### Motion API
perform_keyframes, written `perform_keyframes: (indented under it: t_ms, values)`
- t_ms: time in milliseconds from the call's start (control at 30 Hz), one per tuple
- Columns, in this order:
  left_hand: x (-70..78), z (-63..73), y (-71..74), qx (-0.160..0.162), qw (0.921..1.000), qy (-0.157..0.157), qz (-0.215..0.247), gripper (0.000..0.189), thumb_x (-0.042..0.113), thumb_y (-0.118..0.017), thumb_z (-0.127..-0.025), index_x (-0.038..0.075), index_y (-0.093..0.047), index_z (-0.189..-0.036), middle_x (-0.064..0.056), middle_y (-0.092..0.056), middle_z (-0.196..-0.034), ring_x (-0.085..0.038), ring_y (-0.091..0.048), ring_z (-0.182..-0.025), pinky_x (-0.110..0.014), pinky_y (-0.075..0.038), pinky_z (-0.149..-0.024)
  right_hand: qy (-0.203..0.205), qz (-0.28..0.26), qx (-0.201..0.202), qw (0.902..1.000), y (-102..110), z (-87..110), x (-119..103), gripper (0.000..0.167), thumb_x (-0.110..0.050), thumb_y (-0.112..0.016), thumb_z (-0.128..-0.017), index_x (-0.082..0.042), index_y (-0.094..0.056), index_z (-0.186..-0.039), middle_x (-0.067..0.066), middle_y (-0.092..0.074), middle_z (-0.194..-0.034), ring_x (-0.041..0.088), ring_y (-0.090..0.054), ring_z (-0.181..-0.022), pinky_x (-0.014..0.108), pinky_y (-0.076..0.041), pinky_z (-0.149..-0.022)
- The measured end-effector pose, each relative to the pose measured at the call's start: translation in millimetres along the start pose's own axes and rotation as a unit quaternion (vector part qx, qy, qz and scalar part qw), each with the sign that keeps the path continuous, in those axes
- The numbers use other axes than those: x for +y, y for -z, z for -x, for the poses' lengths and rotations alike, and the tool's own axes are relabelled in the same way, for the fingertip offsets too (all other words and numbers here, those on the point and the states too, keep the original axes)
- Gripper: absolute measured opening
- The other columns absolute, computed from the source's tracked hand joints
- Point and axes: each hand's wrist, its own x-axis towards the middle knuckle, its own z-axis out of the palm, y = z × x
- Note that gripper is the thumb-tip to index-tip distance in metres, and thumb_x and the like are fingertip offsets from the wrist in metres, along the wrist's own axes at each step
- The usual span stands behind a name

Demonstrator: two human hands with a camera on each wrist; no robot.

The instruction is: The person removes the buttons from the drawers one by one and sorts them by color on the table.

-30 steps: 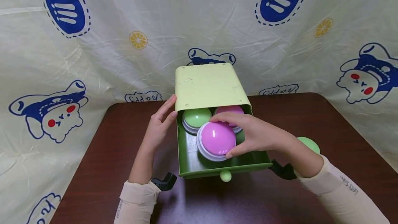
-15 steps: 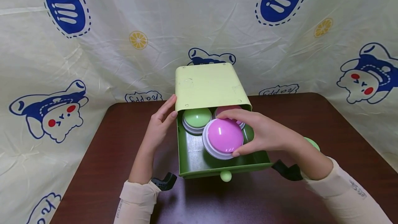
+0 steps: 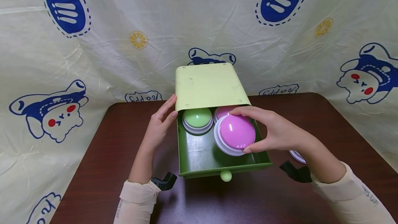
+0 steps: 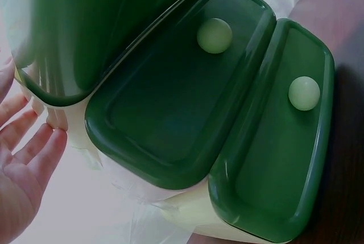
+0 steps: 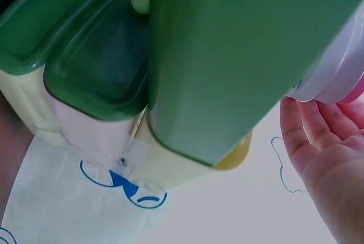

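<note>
Nearest you, your two cream sleeves come in over a dark brown table (image 3: 93, 182); just beyond them the pulled-out top drawer (image 3: 199, 161) of a small green cabinet (image 3: 208, 84) juts toward you, a pale round knob (image 3: 226, 176) on its front. Your right hand (image 3: 276, 134) grips a pink dome button (image 3: 236, 132) with a white base, thumb under its near edge and fingers curled over its far edge, holding it tilted above the right side of the drawer; part of another white-rimmed button (image 3: 296, 156) shows on the table behind that wrist. Your left hand (image 3: 160, 125) rests with straight, relaxed fingers against the cabinet's left front corner. Farther back in the drawer sit a green dome button (image 3: 197, 117) and, partly hidden, a second pink one (image 3: 222, 111); behind everything hangs a cream cloth (image 3: 124, 27) printed with blue cartoons.
</note>
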Motion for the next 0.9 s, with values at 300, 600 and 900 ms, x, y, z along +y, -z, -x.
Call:
perform_keyframes:
  t_ms: [300, 600, 900]
  values:
    - [-0.5, 0.1, -0.3, -0.001, 1.0000, 0.000, -0.001, 0.045, 0.003, -0.050, -0.091, -0.001, -0.039, -0.134, -0.008, -0.034, -0.141, -0.010, -0.027, -0.129, -0.028, -0.023, -0.103, -0.016, 0.041, 0.029, 0.9986, 12, 14.8, 7, 0.077, -0.025, -0.085, -0.059, -0.013, -0.049, -0.126, -0.002, -0.050, -0.121, 0.010, -0.045, -0.107, 0.026, -0.047, -0.078]
    - [-0.4, 0.4, -0.1, 0.000, 1.0000, -0.006, 0.001, 0.044, 0.002, -0.050, -0.091, -0.001, -0.039, -0.134, -0.010, -0.034, -0.141, -0.011, -0.027, -0.129, -0.039, -0.022, -0.104, -0.038, 0.064, 0.060, 0.9955, 21, 32.4, 14, 0.082, -0.016, -0.088, -0.054, -0.012, -0.049, -0.126, -0.004, -0.050, -0.121, 0.005, -0.044, -0.107, 0.016, -0.041, -0.082]
    - [0.0, 0.4, -0.6, 0.002, 1.0000, -0.003, -0.003, 0.045, 0.002, -0.051, -0.091, -0.001, -0.039, -0.134, -0.009, -0.034, -0.141, -0.010, -0.027, -0.129, -0.031, -0.023, -0.104, -0.094, 0.072, 0.096, 0.9883, 25, 54.7, 17, 0.084, -0.012, -0.088, -0.052, -0.013, -0.049, -0.126, -0.007, -0.050, -0.119, 0.004, -0.045, -0.102, 0.011, -0.040, -0.078]
